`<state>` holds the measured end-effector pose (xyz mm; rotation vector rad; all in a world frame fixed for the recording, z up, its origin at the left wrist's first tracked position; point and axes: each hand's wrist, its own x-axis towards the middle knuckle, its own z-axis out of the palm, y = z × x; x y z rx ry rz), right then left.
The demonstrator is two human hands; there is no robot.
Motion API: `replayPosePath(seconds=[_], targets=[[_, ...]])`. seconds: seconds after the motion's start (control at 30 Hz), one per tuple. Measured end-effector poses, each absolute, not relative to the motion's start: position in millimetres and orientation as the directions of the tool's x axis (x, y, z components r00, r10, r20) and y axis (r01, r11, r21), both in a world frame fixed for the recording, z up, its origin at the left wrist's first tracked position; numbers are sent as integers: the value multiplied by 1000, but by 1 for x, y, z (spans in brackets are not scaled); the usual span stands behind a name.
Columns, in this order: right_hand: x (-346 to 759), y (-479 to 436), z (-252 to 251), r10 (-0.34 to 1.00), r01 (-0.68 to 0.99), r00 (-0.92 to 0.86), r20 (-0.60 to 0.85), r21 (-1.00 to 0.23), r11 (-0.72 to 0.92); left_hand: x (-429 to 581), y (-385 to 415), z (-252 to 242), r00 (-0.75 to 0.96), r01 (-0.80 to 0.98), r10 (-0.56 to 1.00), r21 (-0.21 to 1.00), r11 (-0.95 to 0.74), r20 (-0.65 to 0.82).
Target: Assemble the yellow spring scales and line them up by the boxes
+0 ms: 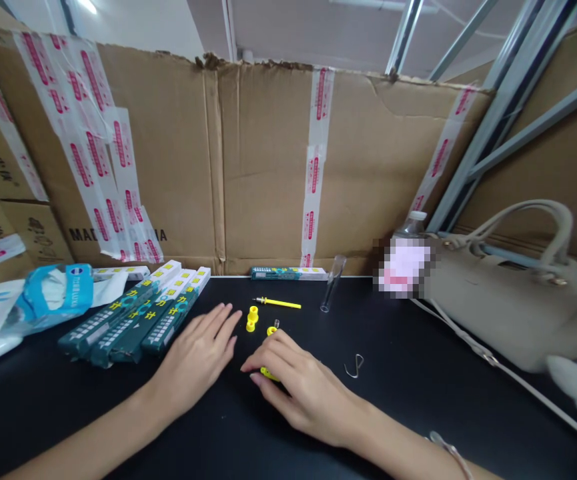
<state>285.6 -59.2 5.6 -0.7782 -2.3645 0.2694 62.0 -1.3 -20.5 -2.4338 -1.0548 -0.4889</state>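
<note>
On the black benchtop (418, 393), left hand (193, 357) lies flat, palm down, fingers spread, holding nothing, just beside a row of dark green boxes with yellow labels (128, 320). Right hand (303, 390) is curled over a yellow plastic part (268, 375), fingers closed on it. Most of the part is hidden, so its shape can't be read.

Just above those fingers sits a small yellow piece (271, 331) with a short clear tube (277, 324) at its top; can't tell if it's inserted. To its left, two yellow spools (251, 319) touch each other. Behind them lies a slim yellow rod with a metal tip (277, 303). Further right, a clear glass tube (332, 283) stands tilted, and a bent wire hook (353, 365) lies on the bench.

Back edge: one more green box (288, 273), against a cardboard wall (263, 160) patched with red-printed tape. Far left: blue plastic bag (53, 293). Far right: beige handbag (508, 300), beside a capped bottle with a blurred label (408, 267).
</note>
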Motion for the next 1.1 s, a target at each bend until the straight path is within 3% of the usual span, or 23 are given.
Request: replayPosePath(seconds=[0.2, 0.3, 0.4, 0.5, 0.8, 0.97, 1.1], targets=[[282, -59, 4, 571, 476, -632, 524, -319, 820, 70, -4, -19, 669, 643, 550, -18, -766, 500], [282, -55, -1, 635, 617, -503, 586, -270, 739, 69, -1, -22, 601, 667, 623, 116, -736, 501], [286, -41, -6, 728, 851, -396, 559, -76, 520, 68, 1, -26, 536, 712, 690, 179, -679, 486], [290, -16, -9, 837, 945, -324, 440, 191, 266, 69, -1, -26, 535, 719, 720, 209, -663, 441], [297, 86, -5, 891, 975, -98, 444, 222, -3, 67, -4, -24, 552, 671, 707, 268, -691, 443], [291, 104, -9, 907, 970, -94, 411, 241, -9, 65, -10, -20, 548, 630, 682, 298, -717, 484], [285, 99, -7, 917, 966, -141, 374, 254, 45, 66, -13, -15, 557, 536, 677, 415, -735, 480]])
